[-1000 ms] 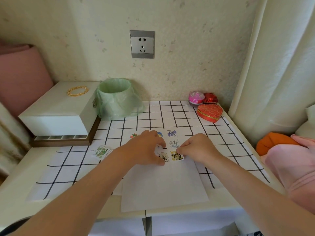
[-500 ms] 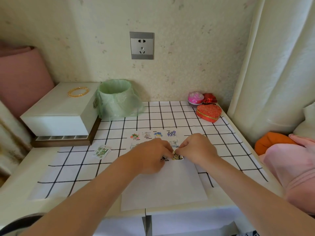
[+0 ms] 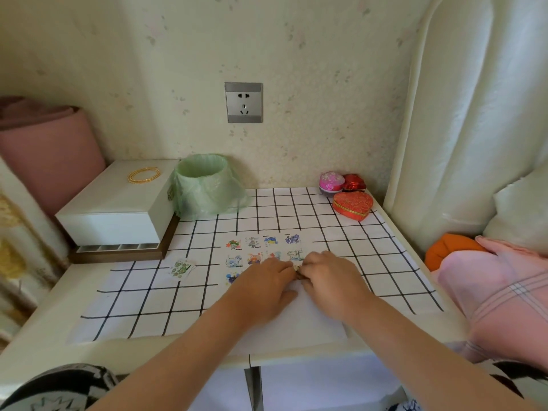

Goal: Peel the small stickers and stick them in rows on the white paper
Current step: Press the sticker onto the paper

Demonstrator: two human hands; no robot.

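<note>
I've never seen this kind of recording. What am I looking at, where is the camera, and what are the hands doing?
No machine here: a person works with bare hands, filmed by a wide-angle camera worn on the head. The left hand and right hand meet over the white paper and seem to pinch one small sticker between them. Other stickers sit in rows on the paper. Also on the table: a sticker stack, a green-lined bin and a red heart-shaped box.

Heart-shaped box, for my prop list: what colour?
The heart-shaped box is red with gold pattern; head view.
</note>
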